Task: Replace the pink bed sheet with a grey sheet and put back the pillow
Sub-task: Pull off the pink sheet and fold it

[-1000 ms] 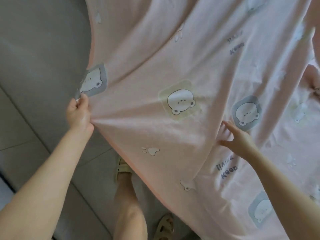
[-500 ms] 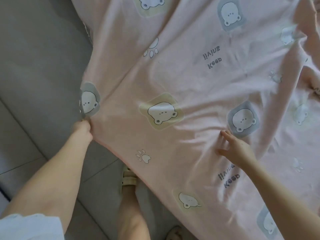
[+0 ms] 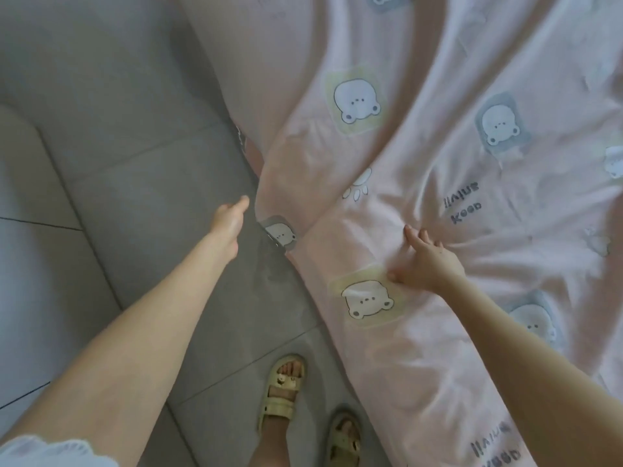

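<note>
The pink bed sheet (image 3: 421, 156), printed with white bear faces and paw marks, lies rumpled over the bed and hangs down toward the floor. My left hand (image 3: 229, 217) is just left of the sheet's hanging edge, with bare floor showing between them, and it holds nothing. My right hand (image 3: 424, 261) rests on the sheet with straight, spread fingers, and creases fan out around it. Neither a grey sheet nor a pillow is in view.
Grey floor tiles (image 3: 101, 163) fill the left half. My feet, in pale sandals (image 3: 281, 392), stand on the floor close to the drooping sheet edge at the bottom centre.
My left hand has let go of the sheet's edge, which has dropped lower beside the bed. The view has tilted down toward the floor and my feet. My right hand stays on the sheet.
</note>
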`<state>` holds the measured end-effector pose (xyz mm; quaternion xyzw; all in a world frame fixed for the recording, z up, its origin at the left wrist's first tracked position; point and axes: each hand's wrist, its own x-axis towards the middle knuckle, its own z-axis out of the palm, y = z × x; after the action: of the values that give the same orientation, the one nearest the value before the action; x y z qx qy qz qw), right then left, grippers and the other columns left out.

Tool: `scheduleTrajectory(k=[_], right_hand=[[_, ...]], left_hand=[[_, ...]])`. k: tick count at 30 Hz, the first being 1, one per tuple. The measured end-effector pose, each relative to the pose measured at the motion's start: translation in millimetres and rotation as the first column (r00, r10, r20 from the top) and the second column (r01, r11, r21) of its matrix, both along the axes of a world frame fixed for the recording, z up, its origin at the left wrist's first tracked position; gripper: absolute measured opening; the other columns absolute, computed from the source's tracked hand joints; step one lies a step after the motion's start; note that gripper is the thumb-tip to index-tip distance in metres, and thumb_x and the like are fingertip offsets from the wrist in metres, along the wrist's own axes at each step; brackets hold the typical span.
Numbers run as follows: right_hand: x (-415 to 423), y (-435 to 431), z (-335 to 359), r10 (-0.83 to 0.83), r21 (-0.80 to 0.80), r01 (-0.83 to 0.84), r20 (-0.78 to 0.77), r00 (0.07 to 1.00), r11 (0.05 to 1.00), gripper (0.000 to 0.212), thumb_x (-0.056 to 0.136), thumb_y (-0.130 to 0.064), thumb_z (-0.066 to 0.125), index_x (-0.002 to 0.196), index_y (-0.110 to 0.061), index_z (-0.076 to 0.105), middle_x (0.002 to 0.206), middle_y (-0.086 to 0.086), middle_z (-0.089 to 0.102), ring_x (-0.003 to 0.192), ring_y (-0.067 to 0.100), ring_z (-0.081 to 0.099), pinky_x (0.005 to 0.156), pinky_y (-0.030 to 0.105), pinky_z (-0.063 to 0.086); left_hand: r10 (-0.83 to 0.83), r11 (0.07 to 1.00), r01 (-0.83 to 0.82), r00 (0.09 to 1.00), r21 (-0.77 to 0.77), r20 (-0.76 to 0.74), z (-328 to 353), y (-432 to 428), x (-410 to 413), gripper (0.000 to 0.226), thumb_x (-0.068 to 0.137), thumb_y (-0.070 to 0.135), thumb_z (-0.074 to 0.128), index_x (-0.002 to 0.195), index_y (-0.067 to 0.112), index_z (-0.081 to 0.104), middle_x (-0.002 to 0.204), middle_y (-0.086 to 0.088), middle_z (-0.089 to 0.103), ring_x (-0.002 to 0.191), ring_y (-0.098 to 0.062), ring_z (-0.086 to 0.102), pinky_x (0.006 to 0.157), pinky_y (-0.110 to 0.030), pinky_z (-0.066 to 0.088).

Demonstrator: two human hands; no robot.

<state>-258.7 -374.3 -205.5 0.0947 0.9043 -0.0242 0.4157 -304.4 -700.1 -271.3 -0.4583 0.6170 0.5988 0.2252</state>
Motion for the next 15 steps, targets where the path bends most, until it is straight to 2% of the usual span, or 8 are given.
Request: scheduleTrajectory(k=[3,5,7,8,9,11,15], right_hand=[[-13.6,8.4,8.7,0.028,0.024,-0.030,0.080,0.996,0.999,0.099,0.078,-0.040,0.070,0.150,-0.038,0.002,0.159,-0.006,0.006,0.137,0.028,0.034,0.104,0.039,0.039],[-19.5,9.1,9.4,0.014,0.031,-0.018,0.116,0.993,0.999,0.100,0.078,-0.035,0.071,0.150,-0.040,0.002,0.159,-0.008,0.006,0.133,0.026,0.041,0.100,0.037,0.043],[-21.7,6.1,6.4,0.029,0.065,-0.038,0.135,0.990,0.997,0.101,0.076,-0.034,0.070,0.150,-0.038,0.002,0.159,-0.007,0.009,0.130,0.026,0.044,0.096,0.037,0.046],[-22.0,5.2,4.8,0.037,0.075,-0.047,0.136,0.990,0.996,0.100,0.075,-0.035,0.070,0.150,-0.036,0.003,0.158,-0.006,0.013,0.128,0.026,0.044,0.094,0.037,0.046],[-22.6,4.5,4.7,0.044,0.079,-0.055,0.135,0.990,0.995,0.100,0.074,-0.036,0.070,0.149,-0.035,0.005,0.155,-0.006,0.017,0.127,0.026,0.043,0.093,0.037,0.046],[-25.4,3.2,6.8,0.050,0.083,-0.063,0.145,0.988,0.995,0.098,0.073,-0.037,0.069,0.149,-0.033,0.007,0.150,-0.006,0.022,0.126,0.025,0.041,0.093,0.037,0.045],[-34.5,-3.7,20.4,0.026,0.093,-0.048,0.217,0.976,0.995,0.097,0.073,-0.039,0.071,0.147,-0.034,0.009,0.151,-0.007,0.024,0.128,0.024,0.038,0.092,0.038,0.045]], left_hand=[[0.037,0.999,-0.036,0.999,0.016,-0.014,7.4,-7.2,-35.9,0.055,0.095,0.041,0.051,0.138,0.007,0.041,0.144,-0.011,0.043,0.134,-0.029,0.038,0.112,-0.043,0.030],[0.070,0.997,-0.070,0.998,0.042,0.007,12.6,-8.7,-54.8,0.050,0.095,0.040,0.051,0.132,0.007,0.047,0.137,-0.010,0.049,0.125,-0.027,0.047,0.106,-0.039,0.038],[0.102,0.992,-0.104,0.994,0.069,0.027,14.6,-10.4,-71.9,0.032,0.096,0.038,0.050,0.109,0.009,0.054,0.114,-0.009,0.054,0.090,-0.019,0.055,0.083,-0.031,0.045],[0.122,0.990,-0.124,0.992,0.066,0.037,16.0,-10.8,-79.7,0.025,0.096,0.037,0.050,0.101,0.012,0.053,0.103,-0.006,0.053,0.076,-0.015,0.049,0.074,-0.028,0.043],[0.137,0.988,-0.140,0.990,0.059,0.045,16.9,-11.5,-87.2,0.022,0.097,0.036,0.050,0.100,0.014,0.051,0.095,-0.003,0.052,0.070,-0.013,0.044,0.070,-0.028,0.041],[0.150,0.986,-0.154,0.986,0.057,0.067,18.3,-13.3,-99.0,0.022,0.097,0.034,0.050,0.105,0.015,0.049,0.086,0.001,0.050,0.070,-0.012,0.044,0.071,-0.029,0.043],[0.124,0.986,-0.139,0.982,0.096,0.144,21.0,-14.4,-114.2,0.021,0.099,0.032,0.047,0.110,0.014,0.049,0.087,0.000,0.050,0.077,-0.016,0.048,0.081,-0.033,0.044]])
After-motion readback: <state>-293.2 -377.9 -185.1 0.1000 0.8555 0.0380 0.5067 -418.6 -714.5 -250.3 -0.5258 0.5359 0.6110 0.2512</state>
